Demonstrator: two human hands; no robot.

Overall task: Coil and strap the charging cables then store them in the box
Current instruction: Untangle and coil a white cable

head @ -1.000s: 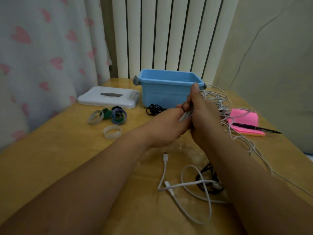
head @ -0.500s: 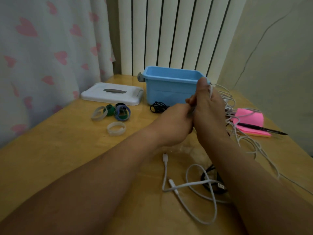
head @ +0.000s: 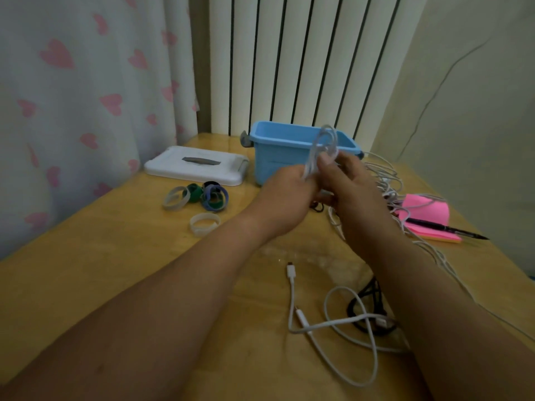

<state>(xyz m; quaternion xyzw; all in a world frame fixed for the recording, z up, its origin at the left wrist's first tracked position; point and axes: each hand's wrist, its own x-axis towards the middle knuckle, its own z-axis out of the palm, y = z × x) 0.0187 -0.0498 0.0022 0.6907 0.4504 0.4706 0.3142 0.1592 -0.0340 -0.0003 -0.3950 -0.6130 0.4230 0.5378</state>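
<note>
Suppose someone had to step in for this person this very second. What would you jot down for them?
The left hand and right hand both grip a partly coiled white cable in front of the blue box; its lid lies off to the left.
Straps lie unused near the lid.
Done: nothing strapped or visibly boxed yet.
Left: finish this coil, strap it, then the loose white cable, black cable and whatever is in the white tangle on the right; box all.

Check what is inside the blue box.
Only upper inner walls of the blue box show, bare. Its front wall hides the floor; the held white cable covers part.
</note>
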